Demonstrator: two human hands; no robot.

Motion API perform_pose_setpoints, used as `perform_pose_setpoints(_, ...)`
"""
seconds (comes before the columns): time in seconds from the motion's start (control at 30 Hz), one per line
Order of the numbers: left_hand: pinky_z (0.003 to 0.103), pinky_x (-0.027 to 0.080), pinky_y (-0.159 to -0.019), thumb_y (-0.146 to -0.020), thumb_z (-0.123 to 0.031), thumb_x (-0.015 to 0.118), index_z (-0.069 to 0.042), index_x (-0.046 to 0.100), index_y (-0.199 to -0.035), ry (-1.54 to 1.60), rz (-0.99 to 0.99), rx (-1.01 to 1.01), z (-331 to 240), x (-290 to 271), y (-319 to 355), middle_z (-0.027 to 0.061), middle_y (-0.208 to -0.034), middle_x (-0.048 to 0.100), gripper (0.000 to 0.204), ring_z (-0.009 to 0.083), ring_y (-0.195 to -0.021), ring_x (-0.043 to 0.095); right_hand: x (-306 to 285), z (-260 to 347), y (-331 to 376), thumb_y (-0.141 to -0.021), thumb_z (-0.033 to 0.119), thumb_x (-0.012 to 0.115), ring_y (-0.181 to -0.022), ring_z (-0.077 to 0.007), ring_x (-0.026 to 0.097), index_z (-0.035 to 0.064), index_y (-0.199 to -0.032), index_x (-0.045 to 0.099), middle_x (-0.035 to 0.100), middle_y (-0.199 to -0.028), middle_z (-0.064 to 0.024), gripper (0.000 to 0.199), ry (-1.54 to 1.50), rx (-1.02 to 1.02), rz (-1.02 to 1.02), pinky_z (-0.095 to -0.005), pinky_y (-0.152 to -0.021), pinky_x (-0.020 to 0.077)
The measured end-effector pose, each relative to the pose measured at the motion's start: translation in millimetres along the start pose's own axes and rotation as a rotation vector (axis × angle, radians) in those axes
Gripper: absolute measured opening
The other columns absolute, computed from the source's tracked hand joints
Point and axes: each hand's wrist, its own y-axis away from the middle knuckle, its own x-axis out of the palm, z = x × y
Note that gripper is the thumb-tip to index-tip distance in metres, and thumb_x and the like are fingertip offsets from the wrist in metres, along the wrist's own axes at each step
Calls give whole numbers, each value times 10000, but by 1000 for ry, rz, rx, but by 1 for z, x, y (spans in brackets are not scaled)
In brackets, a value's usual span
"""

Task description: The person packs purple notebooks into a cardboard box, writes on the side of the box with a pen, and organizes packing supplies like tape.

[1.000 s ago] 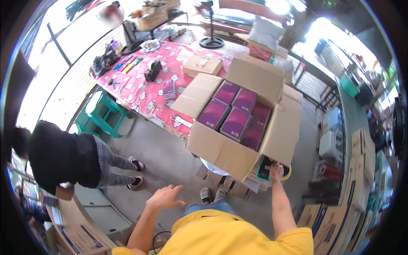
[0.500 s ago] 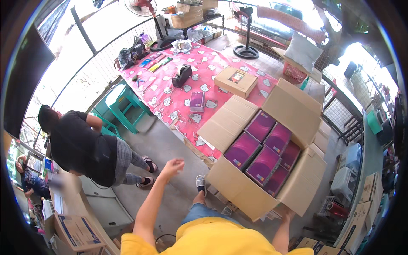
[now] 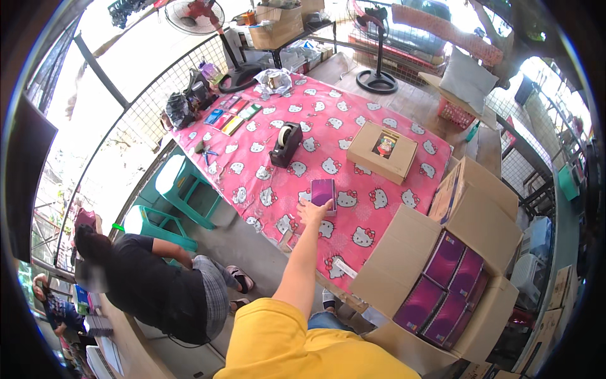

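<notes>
My left hand [image 3: 312, 213] stretches over the table with its fingers spread and thumb out to the right. It is at the near edge of a small purple-topped stack [image 3: 322, 187], which looks like notebooks; whether the fingers touch it I cannot tell. My right hand is out of view. At the right stands a large open cardboard carton [image 3: 394, 252] with its flaps spread. Inside it are several purple-covered stacks [image 3: 444, 258] of the same look, packed side by side.
A pink cartoon-cat cloth [image 3: 252, 167] covers the table. On it are a black tape dispenser [image 3: 286, 145], a closed cardboard box [image 3: 382, 151], pliers [image 3: 206, 155] and coloured packs [image 3: 233, 117]. Green stools [image 3: 180, 186] and a person in black [image 3: 154, 287] are at the left.
My left hand has reached forward from over the floor to the small purple stack. My right hand has left the view from beside the carton. The whole view has shifted.
</notes>
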Motion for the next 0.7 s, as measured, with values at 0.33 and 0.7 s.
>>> perform_pose_setpoints(0.33,470,438,-939,-587,-87,823,-125,423,-1286,156,2,476,-2,11,-1,151,-1204,502,806,364,-1150,481,-77,21,27,-925,258,624,-1039,-363,595,-10,-1351,472,561,-1220,-230,526,50,29,-78,-468,-882,486)
perform_pose_setpoints(0.7,452,355,-972,-646,-3,758,-78,408,-1387,455,-413,1125,14,-90,106,156,-1190,525,823,353,-1117,481,-140,98,-53,-963,243,582,-1068,-307,590,-25,-1320,483,522,-1295,-221,457,-611,-105,-508,-415,-879,510)
